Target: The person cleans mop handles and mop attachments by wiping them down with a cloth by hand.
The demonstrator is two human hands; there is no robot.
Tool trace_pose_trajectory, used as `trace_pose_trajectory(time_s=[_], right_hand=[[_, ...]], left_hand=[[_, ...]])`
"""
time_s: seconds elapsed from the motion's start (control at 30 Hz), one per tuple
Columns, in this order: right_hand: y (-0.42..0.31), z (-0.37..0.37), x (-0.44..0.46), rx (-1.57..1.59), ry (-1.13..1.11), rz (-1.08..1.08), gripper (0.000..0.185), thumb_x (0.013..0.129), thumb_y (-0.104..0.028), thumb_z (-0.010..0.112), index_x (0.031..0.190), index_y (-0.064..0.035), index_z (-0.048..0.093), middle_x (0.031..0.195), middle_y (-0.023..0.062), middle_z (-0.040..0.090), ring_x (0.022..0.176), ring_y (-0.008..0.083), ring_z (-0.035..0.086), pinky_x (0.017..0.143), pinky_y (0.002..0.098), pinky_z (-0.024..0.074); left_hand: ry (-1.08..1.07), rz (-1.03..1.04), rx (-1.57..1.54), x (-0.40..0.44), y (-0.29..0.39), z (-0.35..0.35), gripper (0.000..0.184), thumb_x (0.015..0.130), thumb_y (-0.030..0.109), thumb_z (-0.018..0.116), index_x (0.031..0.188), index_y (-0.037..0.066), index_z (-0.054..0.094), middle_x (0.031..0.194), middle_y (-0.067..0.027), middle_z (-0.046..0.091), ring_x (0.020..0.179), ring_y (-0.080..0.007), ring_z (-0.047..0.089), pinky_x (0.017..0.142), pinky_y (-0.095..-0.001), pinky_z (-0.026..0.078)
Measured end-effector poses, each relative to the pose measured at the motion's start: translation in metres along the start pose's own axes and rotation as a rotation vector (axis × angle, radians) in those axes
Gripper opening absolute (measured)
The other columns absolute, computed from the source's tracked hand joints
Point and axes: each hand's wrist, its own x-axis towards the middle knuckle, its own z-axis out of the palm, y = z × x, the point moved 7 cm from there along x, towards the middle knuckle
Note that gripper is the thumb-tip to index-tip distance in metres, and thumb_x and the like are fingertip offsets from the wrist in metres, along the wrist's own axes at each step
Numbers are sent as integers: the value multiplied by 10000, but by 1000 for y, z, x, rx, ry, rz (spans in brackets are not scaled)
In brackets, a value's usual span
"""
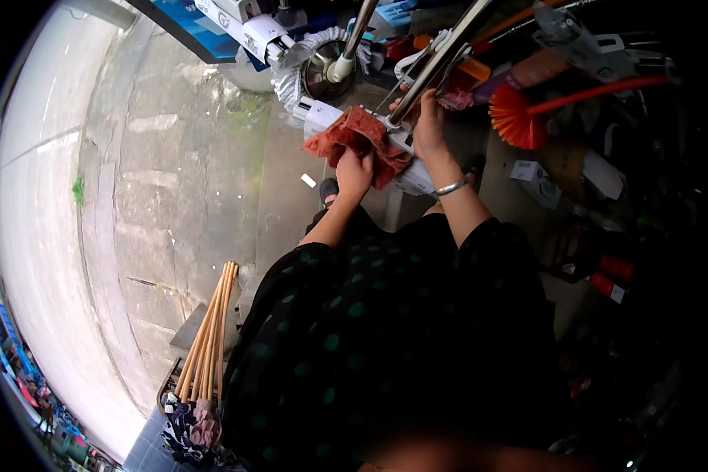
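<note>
My left hand (354, 175) is closed on a reddish-brown cloth (359, 130), which hangs in folds over and around its fingers. To its right, my right hand (429, 126), with a silver bangle on the wrist, grips a shiny metal pole (433, 69) that slants up to the upper right. Behind the cloth are white boxed items (320, 116). A spin-mop head (326, 69) with white strands around a metal disc lies just above the cloth.
An orange-red brush (518, 116) with a long handle is at the right, above a small white box (536, 182). Wooden-handled mops (211, 334) lean at the lower left. Pavement (204, 173) stretches along the left; a shoe (329, 189) shows below the cloth.
</note>
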Motion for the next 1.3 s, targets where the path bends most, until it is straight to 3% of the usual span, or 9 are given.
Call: trace_pose_trajectory(time_s=[0.1,0.17,0.27,0.4,0.53,0.67,0.77,1.1,1.3], right_hand=[[2,6,-2,-25,-11,-8,629,814,-631,446,1020,-46,553,794,34,596,747,138,597,637,239,449],[8,2,-5,-32,63,-6,621,812,-636,444,975,-47,552,786,35,592,737,124,591,579,218,410],[6,5,-1,38,68,-14,617,812,-642,429,930,-48,541,809,46,581,748,144,591,681,266,481],[10,-6,-1,44,33,24,611,823,-634,413,929,-43,529,843,56,573,789,178,589,723,306,490],[11,-11,-1,17,39,23,627,823,-647,388,939,-46,522,859,44,558,815,184,580,719,283,453],[11,-6,-12,75,33,10,613,808,-643,435,951,-54,527,823,25,558,753,133,576,593,218,379],[9,4,-21,107,-7,34,617,795,-654,440,947,-62,524,834,15,549,766,130,568,607,221,382],[9,6,-16,66,11,-16,655,737,-703,458,904,-73,522,805,0,535,713,97,530,577,200,356],[16,17,-13,130,-101,62,654,749,-697,429,910,-70,525,841,18,548,785,149,562,670,250,411]], left_hand=[[296,-154,-173,19,-39,-15,288,848,138,493,1094,-11,475,948,-263,592,885,-433,560,760,-444,448],[74,-286,-65,11,6,-2,291,836,152,504,1065,-27,488,969,-274,575,906,-428,550,783,-444,440],[-75,42,-57,-33,50,40,312,810,178,523,1045,-27,525,968,-278,566,919,-428,539,800,-458,433],[-209,-91,-78,-49,-13,57,327,804,198,527,1094,50,554,1025,-248,579,951,-426,539,815,-456,432],[375,-260,-272,-19,-78,-20,343,895,147,471,1211,18,438,1091,-171,577,1037,-302,544,896,-358,401],[483,-352,-673,45,-79,-76,253,929,218,461,1071,15,511,1045,-76,578,932,-154,539,839,-304,428],[468,-320,-851,82,-99,-80,251,907,219,486,1067,26,496,1011,-71,586,900,-167,568,800,-326,464],[-148,-1238,-1231,-85,-62,70,446,919,430,419,1194,87,493,1100,-62,586,996,-207,567,772,-391,505],[131,-868,-1563,-1,-138,29,500,926,445,336,1241,74,447,1278,-123,474,1160,-323,457,976,-526,357]])
